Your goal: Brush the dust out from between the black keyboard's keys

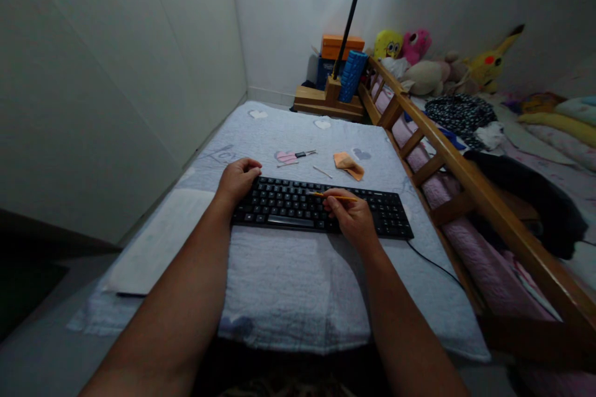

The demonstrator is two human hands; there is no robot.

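A black keyboard (284,206) lies flat across the cloth-covered table. My left hand (238,181) is curled round its upper left corner, holding that end. My right hand (351,216) pinches a thin brush (342,198) with a yellow-orange handle, and the tip points left over the upper rows of keys. Just behind the keyboard lie a cotton swab (322,172), another pale swab (287,165), a small black-handled tool (306,153) and a crumpled orange cloth (349,165). Whether the brush tip touches the keys, I cannot tell.
A white flat sheet (158,242) rests at the table's left. The keyboard's cable (435,265) trails to the right edge. A wooden bed rail (447,167) runs along the right side, with plush toys (388,44) beyond. Behind the table stands a wooden base (326,99) with a black pole.
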